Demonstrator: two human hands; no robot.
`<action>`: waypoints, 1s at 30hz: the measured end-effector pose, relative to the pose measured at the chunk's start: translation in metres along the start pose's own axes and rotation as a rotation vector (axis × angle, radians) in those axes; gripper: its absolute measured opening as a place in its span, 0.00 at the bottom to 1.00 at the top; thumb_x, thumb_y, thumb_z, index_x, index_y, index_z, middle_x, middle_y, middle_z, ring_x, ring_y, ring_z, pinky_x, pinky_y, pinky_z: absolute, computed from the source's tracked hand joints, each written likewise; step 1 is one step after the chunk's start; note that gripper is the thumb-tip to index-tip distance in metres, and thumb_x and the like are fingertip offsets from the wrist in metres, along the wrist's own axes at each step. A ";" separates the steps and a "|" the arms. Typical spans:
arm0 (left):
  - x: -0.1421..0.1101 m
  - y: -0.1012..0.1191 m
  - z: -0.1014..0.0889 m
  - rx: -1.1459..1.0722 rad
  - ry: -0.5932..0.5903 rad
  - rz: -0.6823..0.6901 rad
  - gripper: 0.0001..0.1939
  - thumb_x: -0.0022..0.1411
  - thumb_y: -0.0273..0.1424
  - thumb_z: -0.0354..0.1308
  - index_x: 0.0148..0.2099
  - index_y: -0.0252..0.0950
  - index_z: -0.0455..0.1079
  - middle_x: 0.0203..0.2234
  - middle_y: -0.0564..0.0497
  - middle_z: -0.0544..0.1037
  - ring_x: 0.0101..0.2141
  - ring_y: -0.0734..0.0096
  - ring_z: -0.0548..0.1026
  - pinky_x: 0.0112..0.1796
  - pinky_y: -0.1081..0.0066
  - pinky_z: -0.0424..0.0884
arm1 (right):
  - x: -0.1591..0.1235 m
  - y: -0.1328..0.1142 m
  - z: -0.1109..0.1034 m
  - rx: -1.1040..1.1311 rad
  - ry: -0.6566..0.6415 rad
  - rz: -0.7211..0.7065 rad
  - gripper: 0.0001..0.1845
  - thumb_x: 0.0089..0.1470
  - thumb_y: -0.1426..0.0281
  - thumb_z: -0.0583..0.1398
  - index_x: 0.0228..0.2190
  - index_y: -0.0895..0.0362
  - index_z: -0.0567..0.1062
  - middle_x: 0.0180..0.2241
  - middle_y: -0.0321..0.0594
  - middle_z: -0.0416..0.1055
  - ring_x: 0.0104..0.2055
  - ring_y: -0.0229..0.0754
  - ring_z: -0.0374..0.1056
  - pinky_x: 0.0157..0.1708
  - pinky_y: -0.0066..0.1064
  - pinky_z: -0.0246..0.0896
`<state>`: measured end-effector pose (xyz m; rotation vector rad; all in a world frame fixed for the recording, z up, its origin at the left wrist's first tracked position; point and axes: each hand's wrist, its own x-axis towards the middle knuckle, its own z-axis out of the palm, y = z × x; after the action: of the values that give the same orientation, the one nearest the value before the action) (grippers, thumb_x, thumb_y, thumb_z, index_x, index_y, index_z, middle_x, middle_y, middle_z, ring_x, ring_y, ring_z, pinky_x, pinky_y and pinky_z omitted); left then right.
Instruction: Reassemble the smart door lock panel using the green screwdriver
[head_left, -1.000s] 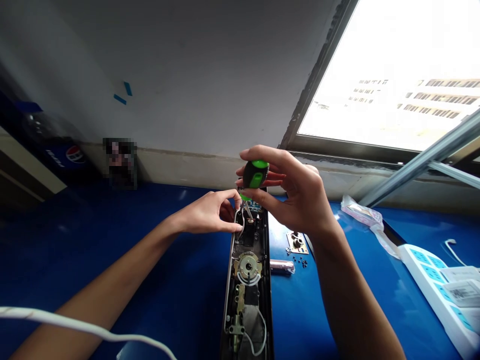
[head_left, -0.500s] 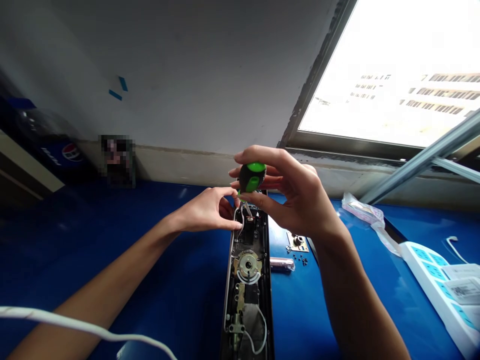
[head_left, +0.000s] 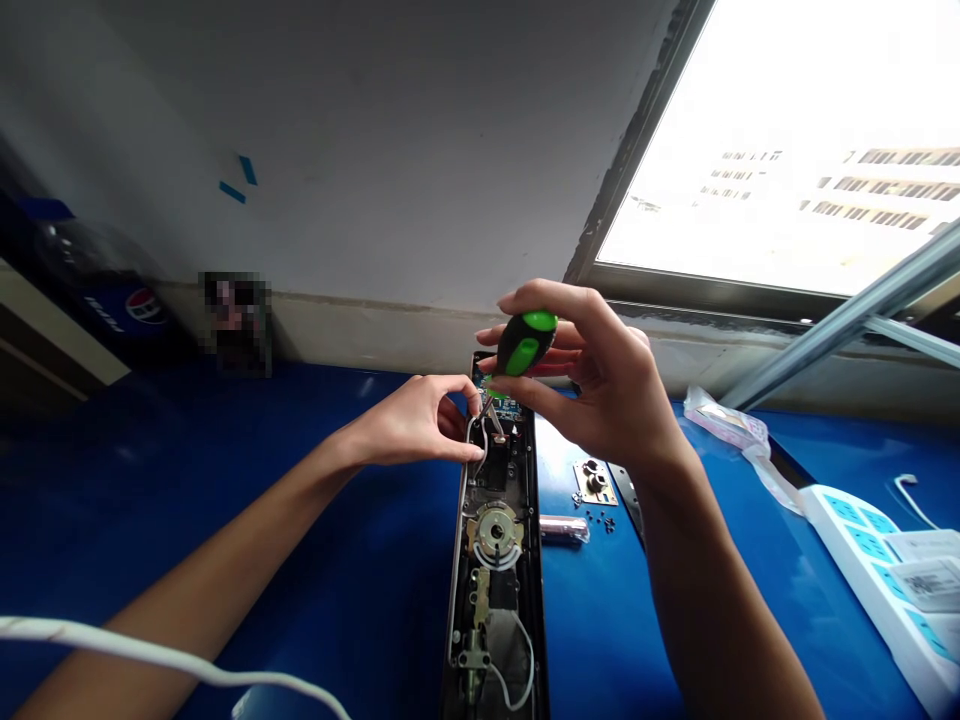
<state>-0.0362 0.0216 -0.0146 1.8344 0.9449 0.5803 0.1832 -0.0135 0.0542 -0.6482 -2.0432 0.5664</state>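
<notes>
A long black door-lock body [head_left: 495, 560] lies open on the blue table [head_left: 300, 560], showing a round brass gear, wires and a circuit board at its far end. My right hand [head_left: 600, 385] grips a stubby black-and-green screwdriver [head_left: 525, 345], tilted, its tip down in the lock's far end. My left hand [head_left: 416, 425] is closed in a pinch against the lock's left edge, holding a grey wire beside the screwdriver tip.
A small brass plate [head_left: 595, 483], several loose screws and a small cylinder [head_left: 562, 530] lie right of the lock. A white power strip [head_left: 885, 575] and a plastic bag [head_left: 724, 425] sit at the right. A white cable [head_left: 150, 655] crosses bottom left. A wall and a window stand behind.
My right hand has shifted right and slightly up, tilting the screwdriver handle to the right. The left hand has stayed in place on the wire.
</notes>
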 end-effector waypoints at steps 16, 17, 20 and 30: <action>0.000 0.001 0.000 0.010 0.025 -0.001 0.21 0.52 0.32 0.73 0.46 0.38 0.71 0.36 0.50 0.85 0.38 0.57 0.85 0.40 0.61 0.83 | -0.001 0.002 0.002 -0.048 -0.036 -0.025 0.29 0.62 0.76 0.63 0.61 0.48 0.68 0.54 0.35 0.77 0.55 0.45 0.79 0.55 0.35 0.80; 0.000 0.000 0.000 0.005 0.020 -0.004 0.21 0.52 0.32 0.73 0.47 0.38 0.71 0.35 0.50 0.85 0.37 0.57 0.85 0.39 0.61 0.83 | -0.001 0.002 0.002 -0.033 -0.038 -0.032 0.29 0.62 0.77 0.63 0.62 0.48 0.67 0.54 0.35 0.77 0.56 0.45 0.78 0.55 0.35 0.79; 0.000 0.000 0.000 0.000 0.013 -0.010 0.22 0.52 0.33 0.73 0.48 0.37 0.71 0.32 0.50 0.85 0.35 0.57 0.85 0.38 0.61 0.83 | -0.001 0.001 0.003 -0.003 -0.072 -0.042 0.31 0.60 0.81 0.62 0.61 0.48 0.67 0.57 0.35 0.75 0.56 0.43 0.78 0.56 0.33 0.79; 0.000 0.006 0.002 0.038 0.022 0.038 0.21 0.53 0.31 0.71 0.49 0.37 0.72 0.36 0.50 0.85 0.37 0.58 0.85 0.38 0.63 0.82 | -0.001 -0.004 0.008 -0.095 -0.032 -0.040 0.30 0.57 0.81 0.63 0.58 0.46 0.70 0.54 0.31 0.77 0.50 0.40 0.80 0.53 0.33 0.80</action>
<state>-0.0330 0.0189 -0.0100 1.8869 0.9431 0.6115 0.1762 -0.0182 0.0519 -0.6561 -2.1186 0.4619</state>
